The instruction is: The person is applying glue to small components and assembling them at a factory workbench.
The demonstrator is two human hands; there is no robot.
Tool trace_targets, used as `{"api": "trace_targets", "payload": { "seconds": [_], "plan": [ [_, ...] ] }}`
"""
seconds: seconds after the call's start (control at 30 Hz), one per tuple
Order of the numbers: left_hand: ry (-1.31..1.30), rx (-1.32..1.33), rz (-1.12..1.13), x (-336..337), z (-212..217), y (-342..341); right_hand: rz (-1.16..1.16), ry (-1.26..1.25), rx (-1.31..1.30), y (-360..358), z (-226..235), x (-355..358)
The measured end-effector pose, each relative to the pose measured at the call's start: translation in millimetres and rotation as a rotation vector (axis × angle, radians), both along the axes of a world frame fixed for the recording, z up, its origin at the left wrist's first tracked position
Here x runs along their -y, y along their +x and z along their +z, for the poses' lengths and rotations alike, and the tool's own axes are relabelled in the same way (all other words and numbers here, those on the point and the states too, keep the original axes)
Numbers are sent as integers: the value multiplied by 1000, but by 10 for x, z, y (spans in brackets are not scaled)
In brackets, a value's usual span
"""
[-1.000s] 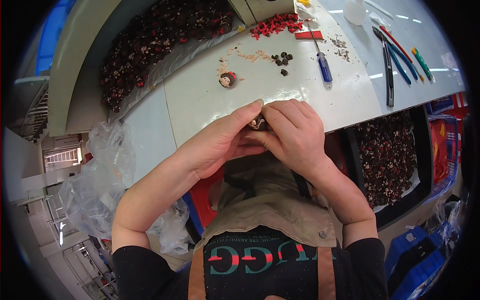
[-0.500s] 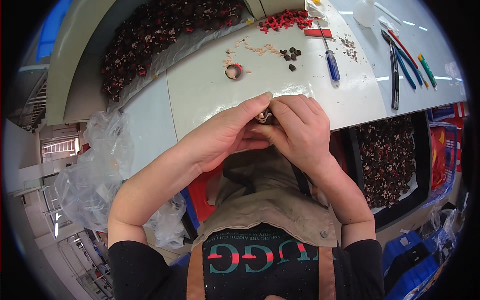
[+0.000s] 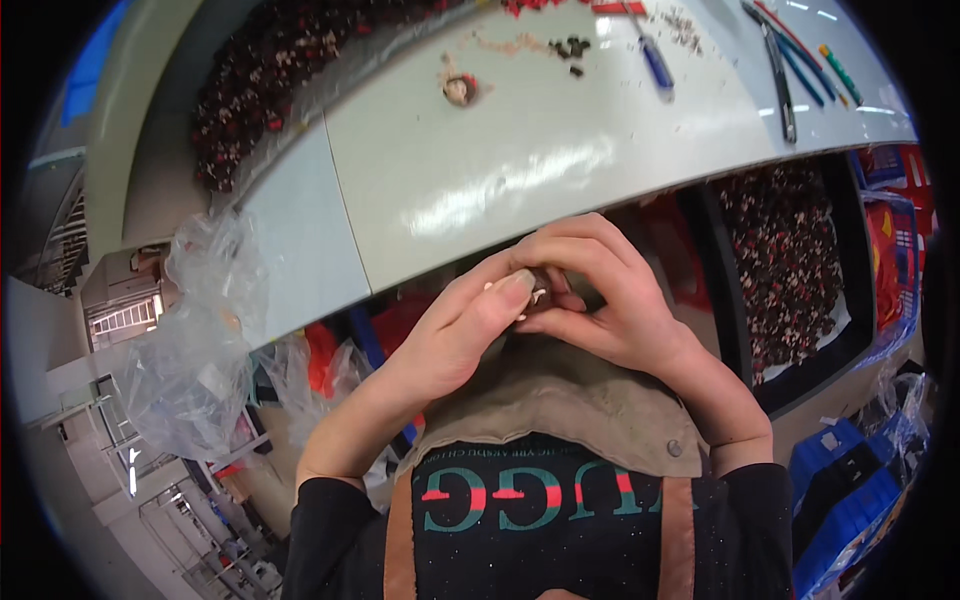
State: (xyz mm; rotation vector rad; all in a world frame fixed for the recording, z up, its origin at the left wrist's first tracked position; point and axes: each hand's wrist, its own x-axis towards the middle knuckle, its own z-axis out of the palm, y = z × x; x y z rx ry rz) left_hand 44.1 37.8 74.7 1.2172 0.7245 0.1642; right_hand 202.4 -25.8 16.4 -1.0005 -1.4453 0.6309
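A small dark brown, rounded piece with cream bits [image 3: 541, 292] is held between both hands, over my apron and just off the table's near edge. My left hand [image 3: 468, 325] has its thumb pressed against the piece. My right hand [image 3: 612, 285] curls around its other side, fingers bent over the top and thumb below. Fingers hide much of the piece. On the table [image 3: 480, 150] lies a similar round piece with a cream and red face [image 3: 460, 90]. Near it are scattered small cream bits [image 3: 510, 43], several small black parts [image 3: 571, 48] and a blue-handled screwdriver [image 3: 656, 66].
A bin at far left holds a heap of dark, red and cream pieces [image 3: 290, 75]. More fill a black tray [image 3: 735, 290] at right, below table level. Long-handled tools [image 3: 782, 85] lie far right. Clear plastic bags [image 3: 205, 330] hang at left; blue crates [image 3: 840, 490] stand lower right.
Both hands, with the piece between them, have come back from over the table toward my body. The view has shifted, so the table things appear higher in the picture.
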Motion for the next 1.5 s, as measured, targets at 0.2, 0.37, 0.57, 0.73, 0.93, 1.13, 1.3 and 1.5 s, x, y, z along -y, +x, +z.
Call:
{"api": "trace_targets", "payload": {
  "seconds": [0.2,0.37,0.57,0.73,0.93,1.13,1.3,1.5],
  "plan": [
    [-95,79,69,342,-240,-286,111,-85,-144,-184,-195,271],
    [-137,204,86,415,-332,-354,126,-73,-116,-228,-213,266],
    [-200,185,134,438,-327,-324,117,-73,-110,-241,-220,260],
    [-202,180,132,425,-357,-307,117,-78,-96,-224,-236,246],
    [-197,167,160,442,-370,-302,85,-8,-56,-225,-252,216],
    [-206,180,156,430,-416,-298,80,-22,-62,-214,-277,219],
    [-206,192,149,414,-444,-299,73,-34,-52,-213,-281,213],
    [-226,175,177,415,-477,-310,77,-54,-60,-221,-279,213]
  ]
}}
